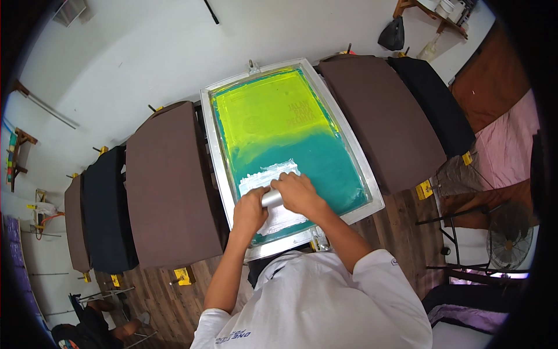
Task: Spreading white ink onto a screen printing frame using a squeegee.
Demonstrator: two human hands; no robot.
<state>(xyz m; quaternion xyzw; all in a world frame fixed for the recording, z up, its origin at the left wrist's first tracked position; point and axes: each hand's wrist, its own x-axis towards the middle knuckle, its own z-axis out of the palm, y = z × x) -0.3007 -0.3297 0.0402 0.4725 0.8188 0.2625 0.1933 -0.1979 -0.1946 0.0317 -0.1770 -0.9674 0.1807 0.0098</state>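
A screen-printing frame (207, 128) with a silver rim lies in front of me, its mesh yellow-green at the top (250, 104), with faint lettering, and teal lower down (334, 171). Thick white ink (285, 220) covers part of its near left area. My left hand (250, 210) is closed round the left end of a pale squeegee bar (268, 198) over that ink. My right hand (295, 192) grips the same bar toward its right end, fingers curled over it. The blade's lower edge is hidden.
Cloth-covered pallets, brown (163, 192) and black (104, 203), flank the frame on both sides. A seated person (87, 326) is at lower left. A fan (505, 238) and pink fabric (505, 151) stand at right. A wall shelf (436, 17) holds containers.
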